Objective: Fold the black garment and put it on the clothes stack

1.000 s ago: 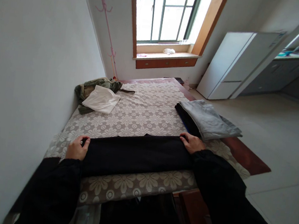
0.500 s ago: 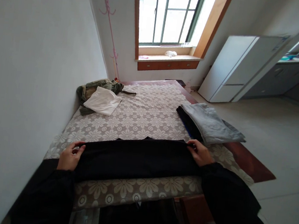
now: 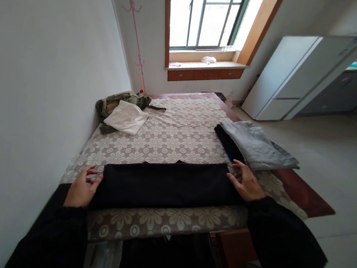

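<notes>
A white wall [image 3: 37, 70] runs along the left side, right against the table's long edge. The left hand [image 3: 81, 187] lies at the left end of the black folded garment [image 3: 163, 184], fingers loosely spread and open, their tips touching the cloth's edge without gripping it. The garment stretches as a long dark band across the near part of the table, on a floral lace tablecloth [image 3: 171, 137]. Farther back on the left, near the wall, a folded white cloth [image 3: 127, 117] rests on a crumpled olive-green garment [image 3: 118, 99]. Behind them a pink coat stand [image 3: 135, 30] leans in the corner beside the window [image 3: 208, 14], whose sill carries a small white object [image 3: 209, 60].

The right hand [image 3: 246, 182] sits at the garment's right end, fingers open and splayed, palm down on the edge of the cloth. Just beyond it lies a stack of folded clothes, a grey piece [image 3: 256, 145] on top of darker ones, near the bare wooden table edge [image 3: 303, 193]. Nothing lies between the hands on the garment. Far right, a white refrigerator [image 3: 298, 74] stands against the wall, with grey cabinets [image 3: 348, 89] next to it.
</notes>
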### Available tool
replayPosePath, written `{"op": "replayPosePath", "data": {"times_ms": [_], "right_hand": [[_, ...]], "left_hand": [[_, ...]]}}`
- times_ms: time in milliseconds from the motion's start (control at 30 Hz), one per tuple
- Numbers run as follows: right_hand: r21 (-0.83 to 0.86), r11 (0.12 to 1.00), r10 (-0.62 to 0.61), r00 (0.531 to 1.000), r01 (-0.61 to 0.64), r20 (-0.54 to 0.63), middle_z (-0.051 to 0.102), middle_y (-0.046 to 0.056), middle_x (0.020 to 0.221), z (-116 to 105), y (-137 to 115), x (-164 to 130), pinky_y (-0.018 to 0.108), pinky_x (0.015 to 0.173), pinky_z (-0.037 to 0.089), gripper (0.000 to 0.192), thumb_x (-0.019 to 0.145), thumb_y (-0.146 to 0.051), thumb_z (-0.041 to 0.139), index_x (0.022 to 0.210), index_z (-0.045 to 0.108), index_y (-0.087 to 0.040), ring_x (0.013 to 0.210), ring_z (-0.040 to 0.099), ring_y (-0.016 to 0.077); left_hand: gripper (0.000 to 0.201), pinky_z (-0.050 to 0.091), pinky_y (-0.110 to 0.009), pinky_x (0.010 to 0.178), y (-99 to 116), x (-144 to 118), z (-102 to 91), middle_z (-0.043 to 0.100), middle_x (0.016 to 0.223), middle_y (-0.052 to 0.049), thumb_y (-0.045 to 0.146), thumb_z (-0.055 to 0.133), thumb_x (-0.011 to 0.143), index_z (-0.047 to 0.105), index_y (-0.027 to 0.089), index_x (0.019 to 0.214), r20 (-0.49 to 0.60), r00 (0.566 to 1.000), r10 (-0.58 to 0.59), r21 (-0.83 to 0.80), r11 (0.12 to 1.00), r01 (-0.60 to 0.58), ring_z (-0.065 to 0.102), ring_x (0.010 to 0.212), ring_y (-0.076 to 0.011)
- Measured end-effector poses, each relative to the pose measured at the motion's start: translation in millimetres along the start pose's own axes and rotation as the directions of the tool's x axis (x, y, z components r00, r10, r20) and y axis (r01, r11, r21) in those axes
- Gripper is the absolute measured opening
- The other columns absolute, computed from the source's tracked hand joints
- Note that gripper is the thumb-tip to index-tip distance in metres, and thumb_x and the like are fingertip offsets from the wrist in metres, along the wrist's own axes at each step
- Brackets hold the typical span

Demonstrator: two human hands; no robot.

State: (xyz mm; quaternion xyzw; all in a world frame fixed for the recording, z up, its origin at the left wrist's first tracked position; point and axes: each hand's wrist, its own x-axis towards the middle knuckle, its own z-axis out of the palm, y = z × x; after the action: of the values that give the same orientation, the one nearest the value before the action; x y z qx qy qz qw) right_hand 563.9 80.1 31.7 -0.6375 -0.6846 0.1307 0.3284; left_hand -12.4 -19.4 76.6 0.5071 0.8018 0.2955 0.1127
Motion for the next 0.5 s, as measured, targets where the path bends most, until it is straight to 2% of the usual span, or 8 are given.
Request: {"op": "replayPosePath", "data": {"times_ms": [67,133,233,333,500], "right_hand": [[-0.022,1.000,0.001,0.997,-0.003,-0.076,0.070,0.012,0.114,-13.7,6.4,-30.1,0.036,0.073,0.053,0.048,0.090,-0.050,0.054,0.127,0.059,-0.020,0.075,0.065,0.0204],[-0.058,0.997,0.054,0.995,-0.059,-0.090,0.073,0.010,0.101,-26.9,11.9,-59.4,0.035,0.071,0.052,0.039,0.092,-0.052,0.051,0.110,0.067,-0.021,0.073,0.064,0.0214],[-0.073,0.987,0.139,0.990,-0.141,-0.040,0.075,0.008,0.094,-40.4,13.3,-90.0,0.036,0.073,0.053,0.037,0.091,-0.055,0.051,0.094,0.070,-0.024,0.077,0.067,0.0239],[-0.044,0.982,0.183,0.983,-0.181,0.030,0.076,0.006,0.091,-44.1,3.6,-99.1,0.037,0.075,0.053,0.036,0.089,-0.057,0.054,0.093,0.072,-0.026,0.079,0.069,0.0251],[0.046,0.962,0.261,0.957,-0.268,0.128,0.066,0.000,0.061,-38.7,-10.5,-90.8,0.034,0.058,0.049,0.041,0.086,-0.062,0.056,0.100,0.070,-0.026,0.056,0.061,0.0207]], "left_hand": [[0.049,0.054,-0.034,0.074,-9.7,-26.1,-11.0,0.074,0.104,-0.008,0.056,0.057,0.082,0.063,0.023,0.118,-0.046,0.999,-0.015,0.065,0.998,0.018,0.071,0.078,-0.0219],[0.042,0.053,-0.033,0.067,-19.5,-48.6,-19.9,0.074,0.088,-0.005,0.060,0.057,0.079,0.068,0.027,0.102,-0.054,0.995,-0.080,0.118,0.989,0.085,0.069,0.072,-0.0231],[0.036,0.050,-0.031,0.058,-26.4,-67.9,-26.4,0.071,0.069,-0.002,0.062,0.057,0.075,0.070,0.031,0.087,0.036,0.979,-0.202,0.173,0.966,0.193,0.067,0.061,-0.0233],[0.034,0.049,-0.031,0.055,-22.8,-69.5,-26.5,0.071,0.065,-0.002,0.062,0.058,0.073,0.071,0.031,0.081,0.108,0.964,-0.245,0.189,0.957,0.222,0.067,0.060,-0.0244],[0.047,0.047,-0.028,0.050,-15.3,-63.3,-22.1,0.069,0.062,-0.002,0.070,0.061,0.066,0.070,0.028,0.084,0.129,0.968,-0.214,0.066,0.976,0.207,0.065,0.055,-0.0219]]}}
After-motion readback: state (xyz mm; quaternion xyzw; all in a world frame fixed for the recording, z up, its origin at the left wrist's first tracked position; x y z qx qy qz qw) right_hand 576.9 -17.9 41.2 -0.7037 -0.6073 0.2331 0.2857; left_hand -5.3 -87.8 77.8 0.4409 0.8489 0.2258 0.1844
